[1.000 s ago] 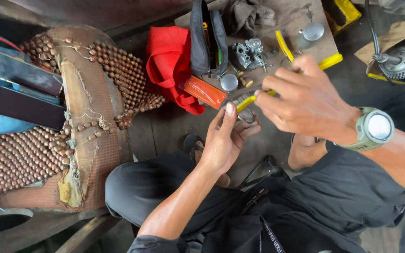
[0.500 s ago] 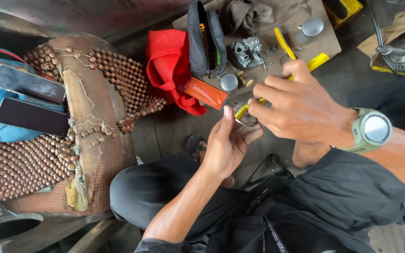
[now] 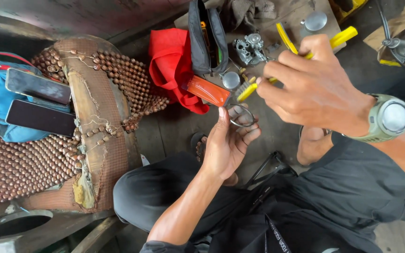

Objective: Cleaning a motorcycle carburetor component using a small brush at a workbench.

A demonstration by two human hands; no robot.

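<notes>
A small metal ring part (image 3: 241,115) is cradled in the left hand (image 3: 228,143), fingers curled loosely around it. A yellow-handled brush (image 3: 291,63) is gripped by the right hand (image 3: 312,89), bristles apparently touching the ring, right beside the orange container (image 3: 208,91).
</notes>
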